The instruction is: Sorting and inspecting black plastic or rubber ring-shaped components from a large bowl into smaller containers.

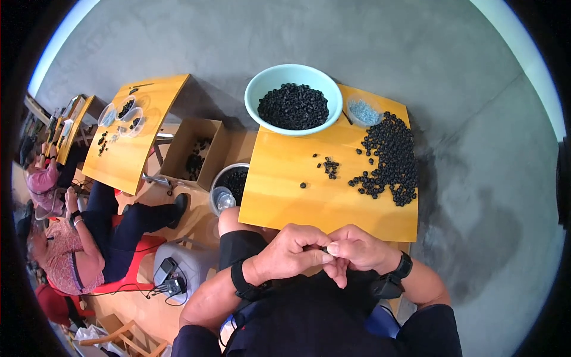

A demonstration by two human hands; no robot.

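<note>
My left hand (291,250) and my right hand (363,249) meet just off the near edge of the yellow table (279,196). Between their fingertips is a small black part (325,250), mostly covered by the fingers, with thumbs and forefingers pinched on it. A heap of small black round parts (389,154) spreads along the table's right side. A smaller cluster of black pieces (331,168) lies near the middle, with a single black piece (303,185) closer to me.
At the table's back stand a light-blue basin (262,113) of black parts and a clear tub (373,101) of small pale pieces. On the floor to the left are a cardboard box (190,134) and a metal bowl (215,184). Two people sit at tables further left.
</note>
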